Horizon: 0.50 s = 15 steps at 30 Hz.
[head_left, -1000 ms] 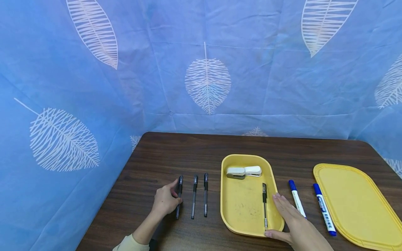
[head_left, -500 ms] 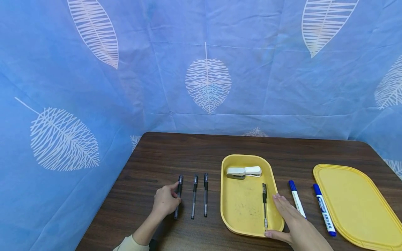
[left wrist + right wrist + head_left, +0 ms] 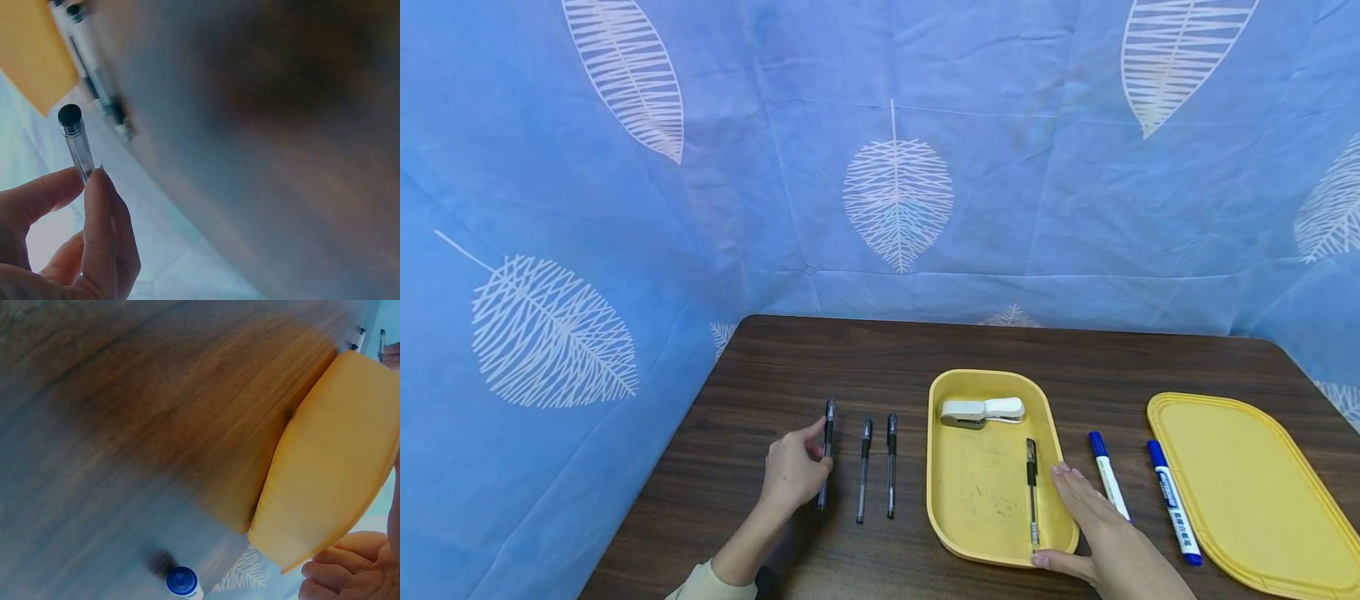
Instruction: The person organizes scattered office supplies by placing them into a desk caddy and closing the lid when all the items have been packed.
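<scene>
My left hand (image 3: 797, 475) pinches a black gel pen (image 3: 825, 454) between thumb and fingers and holds it just above the dark wooden table (image 3: 790, 367). The left wrist view shows the same pen (image 3: 76, 140) gripped near its end. Two more black pens (image 3: 864, 469) (image 3: 891, 462) lie side by side to its right. My right hand (image 3: 1093, 521) rests on the near right rim of a yellow tray (image 3: 981, 492), thumb on the front edge. In the tray lie a white stapler (image 3: 982, 411) and another black pen (image 3: 1032, 487).
Two blue-capped markers (image 3: 1109, 475) (image 3: 1173, 500) lie between the tray and a yellow lid (image 3: 1255, 492) at the right. A blue leaf-patterned cloth (image 3: 895, 167) hangs behind and to the left of the table.
My left hand has lifted the leftmost pen off the table and carried it slightly away from me. The right hand has stayed on the tray.
</scene>
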Available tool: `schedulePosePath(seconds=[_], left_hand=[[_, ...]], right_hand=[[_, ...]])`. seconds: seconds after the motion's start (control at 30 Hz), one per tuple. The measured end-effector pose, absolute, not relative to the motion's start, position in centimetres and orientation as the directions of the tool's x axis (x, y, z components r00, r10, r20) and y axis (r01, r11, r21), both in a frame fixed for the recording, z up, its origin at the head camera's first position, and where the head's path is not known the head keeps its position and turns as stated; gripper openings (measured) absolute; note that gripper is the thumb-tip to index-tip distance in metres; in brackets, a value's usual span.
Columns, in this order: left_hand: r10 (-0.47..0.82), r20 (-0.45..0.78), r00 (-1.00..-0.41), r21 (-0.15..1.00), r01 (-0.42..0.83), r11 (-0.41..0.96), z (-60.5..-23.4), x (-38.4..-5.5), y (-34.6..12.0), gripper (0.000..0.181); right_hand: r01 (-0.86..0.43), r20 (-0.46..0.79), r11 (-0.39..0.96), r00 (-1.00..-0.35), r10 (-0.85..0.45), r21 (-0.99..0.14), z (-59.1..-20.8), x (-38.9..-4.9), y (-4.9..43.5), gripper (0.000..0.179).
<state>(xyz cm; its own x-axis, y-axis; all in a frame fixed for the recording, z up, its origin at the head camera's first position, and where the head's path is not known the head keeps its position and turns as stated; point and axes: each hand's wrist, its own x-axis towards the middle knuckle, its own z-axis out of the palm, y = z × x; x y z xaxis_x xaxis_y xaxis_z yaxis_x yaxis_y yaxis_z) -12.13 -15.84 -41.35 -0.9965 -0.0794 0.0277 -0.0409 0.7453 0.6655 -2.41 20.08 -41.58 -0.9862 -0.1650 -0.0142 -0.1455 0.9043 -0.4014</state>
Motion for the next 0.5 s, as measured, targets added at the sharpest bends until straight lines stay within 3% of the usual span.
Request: schedulePosePath(seconds=[0.5], left_hand=[[0.023, 0.095, -0.995, 0.757, 0.087, 0.648, -37.1, -11.3, -13.4, 0.055]], right_hand=[[-0.158, -0.01, 0.902, -0.984, -0.177, -0.403, -41.6, -2.5, 20.2, 0.103]])
